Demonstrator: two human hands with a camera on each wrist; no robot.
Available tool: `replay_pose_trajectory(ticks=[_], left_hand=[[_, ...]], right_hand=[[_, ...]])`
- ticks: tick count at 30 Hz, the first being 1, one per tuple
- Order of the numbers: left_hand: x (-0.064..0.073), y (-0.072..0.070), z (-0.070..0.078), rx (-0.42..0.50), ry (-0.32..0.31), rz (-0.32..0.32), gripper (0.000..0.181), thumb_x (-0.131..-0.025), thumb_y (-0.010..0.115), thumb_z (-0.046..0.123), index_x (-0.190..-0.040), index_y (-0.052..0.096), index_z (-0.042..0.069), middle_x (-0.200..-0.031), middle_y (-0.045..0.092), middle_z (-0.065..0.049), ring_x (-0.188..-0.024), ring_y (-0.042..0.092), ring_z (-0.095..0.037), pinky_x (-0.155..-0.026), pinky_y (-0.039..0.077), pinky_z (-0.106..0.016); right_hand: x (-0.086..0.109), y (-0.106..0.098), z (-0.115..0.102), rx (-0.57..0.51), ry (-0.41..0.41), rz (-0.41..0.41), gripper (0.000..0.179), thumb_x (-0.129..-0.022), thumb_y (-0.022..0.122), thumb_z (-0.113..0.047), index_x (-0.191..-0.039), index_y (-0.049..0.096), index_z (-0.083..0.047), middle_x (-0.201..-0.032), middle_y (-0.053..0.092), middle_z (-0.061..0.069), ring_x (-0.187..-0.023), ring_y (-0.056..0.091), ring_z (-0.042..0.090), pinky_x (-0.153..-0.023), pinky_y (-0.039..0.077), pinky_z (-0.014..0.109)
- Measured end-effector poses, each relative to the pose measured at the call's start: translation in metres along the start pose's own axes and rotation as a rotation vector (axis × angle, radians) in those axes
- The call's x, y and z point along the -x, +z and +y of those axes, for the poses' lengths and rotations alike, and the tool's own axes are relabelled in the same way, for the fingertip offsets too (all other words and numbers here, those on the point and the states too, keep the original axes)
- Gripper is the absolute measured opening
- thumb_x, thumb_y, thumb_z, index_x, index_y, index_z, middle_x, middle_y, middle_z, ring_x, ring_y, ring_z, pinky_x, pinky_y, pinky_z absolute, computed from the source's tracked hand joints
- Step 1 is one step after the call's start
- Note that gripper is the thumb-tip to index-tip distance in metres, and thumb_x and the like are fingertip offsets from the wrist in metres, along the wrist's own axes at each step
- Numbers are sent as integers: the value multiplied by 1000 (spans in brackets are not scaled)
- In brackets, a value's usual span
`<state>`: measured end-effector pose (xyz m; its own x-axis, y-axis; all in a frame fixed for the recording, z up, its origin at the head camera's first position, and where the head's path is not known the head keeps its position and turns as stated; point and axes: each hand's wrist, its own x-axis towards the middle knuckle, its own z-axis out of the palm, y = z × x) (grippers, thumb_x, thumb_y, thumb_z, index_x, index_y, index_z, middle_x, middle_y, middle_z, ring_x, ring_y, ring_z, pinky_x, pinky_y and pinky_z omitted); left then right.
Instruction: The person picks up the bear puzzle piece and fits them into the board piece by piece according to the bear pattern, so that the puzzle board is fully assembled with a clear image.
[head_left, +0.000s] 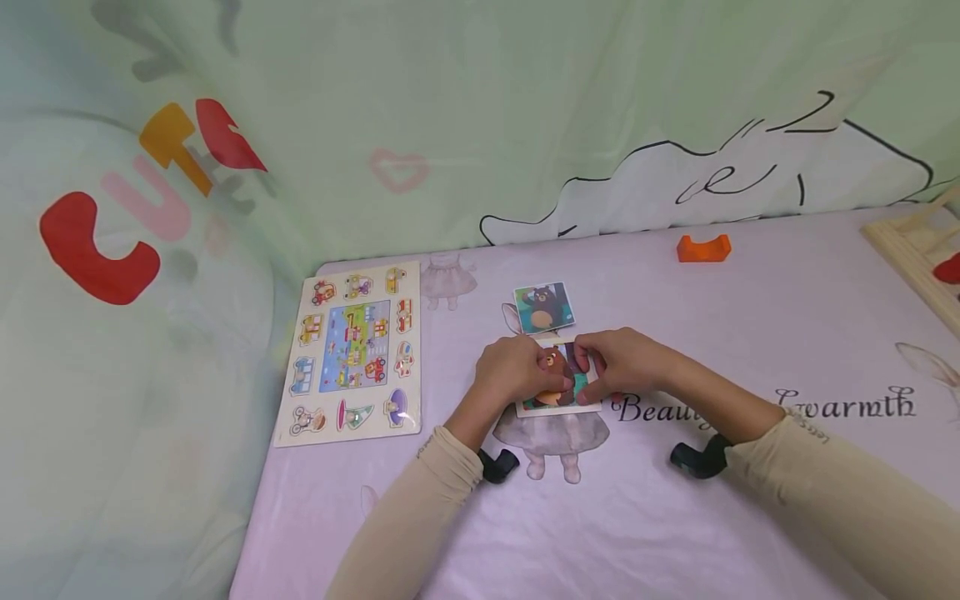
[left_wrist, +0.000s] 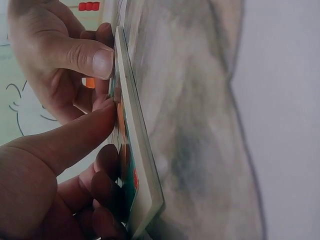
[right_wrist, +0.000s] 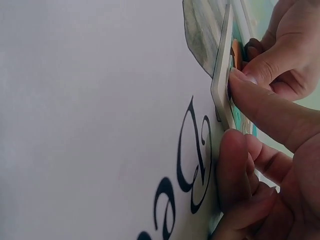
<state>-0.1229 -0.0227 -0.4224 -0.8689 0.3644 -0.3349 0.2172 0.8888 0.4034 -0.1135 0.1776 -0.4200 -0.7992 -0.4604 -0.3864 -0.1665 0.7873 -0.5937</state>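
A small square bear puzzle point(head_left: 553, 401) in a pale frame lies on the cloth between both hands. From the left side my left hand point(head_left: 513, 369) holds it with bent fingers, its thumb tip on the picture. My right hand point(head_left: 626, 360) grips at the right part, thumb and forefinger close together on the face. In the left wrist view the puzzle's pale edge point(left_wrist: 141, 150) shows side-on, lying low against the cloth. Fingers cover part of the picture, so single pieces are hard to make out. Just behind lies a square card with a bear picture point(head_left: 545, 308).
A wooden vehicle puzzle board point(head_left: 408, 417) lies at the left. An orange notched block point(head_left: 703, 248) sits at the back right. A wooden frame with red parts point(head_left: 911, 258) is at the right edge. Printed curtains hang behind and at the left.
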Motion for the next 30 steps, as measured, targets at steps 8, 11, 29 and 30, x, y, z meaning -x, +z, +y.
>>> replay_pose_trajectory(ticks=[8, 11, 29, 30], left_hand=[[-1, 1, 1, 5, -3, 0, 55, -80, 80, 54, -52, 47, 20, -49, 42, 8, -53, 49, -12, -45, 28, -25], [0, 1, 1, 5, -2, 0, 55, -80, 81, 53, -53, 47, 20, -50, 43, 8, -53, 49, -12, -46, 29, -26], [2, -2, 5, -50, -30, -8, 38, -81, 78, 51, -66, 62, 20, -68, 62, 3, -60, 58, -14, -48, 42, -29], [2, -2, 6, -51, -28, -8, 40, -81, 78, 53, -67, 63, 19, -67, 63, 3, -60, 57, -14, -48, 42, -28]], right_hand=[[0, 0, -2, -1, 18, -7, 41, -76, 90, -34, -95, 58, -17, -72, 55, 1, -65, 54, 16, -60, 38, 31], [0, 0, -3, 2, 17, -8, 40, -76, 90, -33, -95, 58, -16, -72, 55, 1, -65, 54, 16, -60, 38, 31], [-2, 3, -10, 91, 34, 22, 38, -75, 89, -29, -93, 58, -16, -69, 54, 0, -65, 51, 17, -59, 36, 31], [-2, 2, -8, 84, 25, 19, 38, -75, 89, -29, -93, 58, -16, -69, 54, 0, -65, 51, 17, -59, 36, 31]])
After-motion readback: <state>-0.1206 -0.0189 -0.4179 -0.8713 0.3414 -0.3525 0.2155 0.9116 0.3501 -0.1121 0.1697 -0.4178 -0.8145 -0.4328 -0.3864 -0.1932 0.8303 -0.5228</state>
